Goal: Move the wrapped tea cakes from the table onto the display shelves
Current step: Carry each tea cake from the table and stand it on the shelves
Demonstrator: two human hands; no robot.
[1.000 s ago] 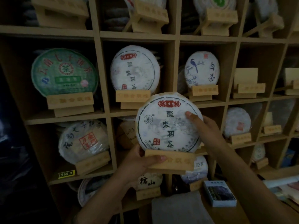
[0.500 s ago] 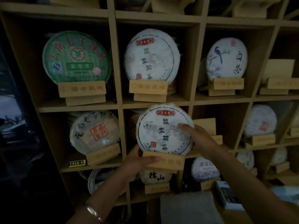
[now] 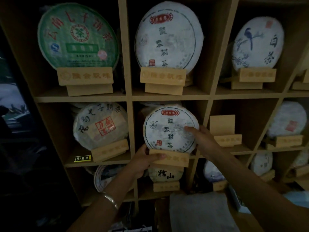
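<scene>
Both forearms reach up from the bottom of the view toward the middle cubby of the display shelves (image 3: 128, 97). L hand (image 3: 144, 160) comes in palm up w/ thumb curled over the front face of the wooden stand (image 3: 173, 159), gripping its left end; a metal bangle (image 3: 111, 200) sits on that wrist. R hand (image 3: 203, 142) is on the right edge of the wrapped tea cake (image 3: 168, 129), thumb laid flat on the paper face, other fingers hidden behind the rim, so it holds the cake at its side. Cake is a flat round disc in thin, crinkled white paper w/ a dark ring, black brush characters & a red cartouche at top; it stands upright in the stand, at the mouth of the centre cubby, lower row. Whether the stand touches the shelf board can't be told. Stand is pale, smooth-cut wood, rectangular front plate w/ faint engraved characters. Shelves are plain tan boards forming square cubbies. Cubby to the left has a similar disc w/ a red stamp (image 3: 100, 126), paper more wrinkled; cubby to the right holds an empty stand (image 3: 224, 131).
</scene>
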